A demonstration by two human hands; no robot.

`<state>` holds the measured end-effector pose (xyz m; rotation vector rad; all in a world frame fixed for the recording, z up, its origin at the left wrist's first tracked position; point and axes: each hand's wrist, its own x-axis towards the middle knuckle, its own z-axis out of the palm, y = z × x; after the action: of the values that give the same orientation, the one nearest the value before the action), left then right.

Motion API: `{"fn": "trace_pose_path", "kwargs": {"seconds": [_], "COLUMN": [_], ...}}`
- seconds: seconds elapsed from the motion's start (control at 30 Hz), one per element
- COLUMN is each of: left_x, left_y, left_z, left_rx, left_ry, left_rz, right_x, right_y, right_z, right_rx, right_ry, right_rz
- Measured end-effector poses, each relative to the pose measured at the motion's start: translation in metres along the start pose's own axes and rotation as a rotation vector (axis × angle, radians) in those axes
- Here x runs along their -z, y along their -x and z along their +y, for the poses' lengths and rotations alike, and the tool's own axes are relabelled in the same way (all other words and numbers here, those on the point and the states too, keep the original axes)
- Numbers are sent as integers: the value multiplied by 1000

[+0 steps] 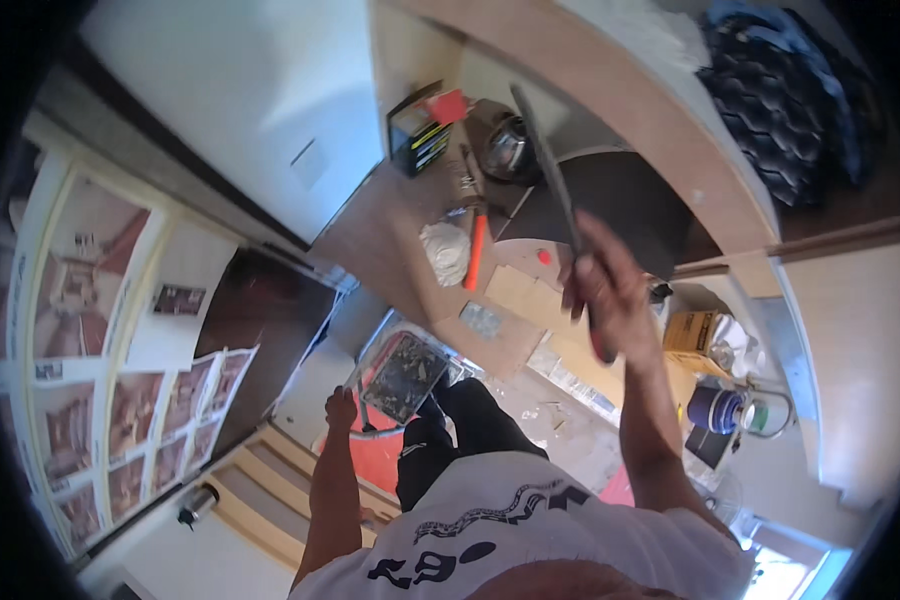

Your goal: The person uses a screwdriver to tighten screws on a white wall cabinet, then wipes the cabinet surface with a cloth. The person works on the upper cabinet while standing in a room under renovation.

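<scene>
Raised ahead of me, my right hand (610, 285) is closed round a long, narrow dark tool (538, 135) whose handle end shows some red. The tool slants up and to the left, and its exact kind is unclear. Low on the left, my left hand (340, 408) has curled fingers beside the frame of a small step stool. Whatever those fingers hold, if anything, is too small to make out. The dark, paint-spattered top (406, 377) of the stool lies just right of that hand, in front of my legs.
On the brown surface ahead are an orange-handled tool (477, 252), a white cloth bundle (445, 252), a small black case (416, 140) and a metal pot (510, 147). A curved wooden edge (660, 110) arches overhead right. A cardboard box (690, 338) and purple tub (715, 408) stand right.
</scene>
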<state>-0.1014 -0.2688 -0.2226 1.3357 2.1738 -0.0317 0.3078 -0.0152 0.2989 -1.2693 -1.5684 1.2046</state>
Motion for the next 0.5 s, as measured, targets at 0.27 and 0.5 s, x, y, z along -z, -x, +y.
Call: {"fn": "trace_pose_path", "kwargs": {"seconds": [0.27,0.5], "left_x": [7,48], "left_y": [-3,46], "left_z": [11,67], "left_rx": [-16,75], "left_ry": [227,203], "left_rz": [-100,-113], "right_x": [136,150], "right_y": [-148,-195], "right_z": [-72,-83], "right_rx": [490,160], "right_ry": [614,329], "right_rz": [155,135]}}
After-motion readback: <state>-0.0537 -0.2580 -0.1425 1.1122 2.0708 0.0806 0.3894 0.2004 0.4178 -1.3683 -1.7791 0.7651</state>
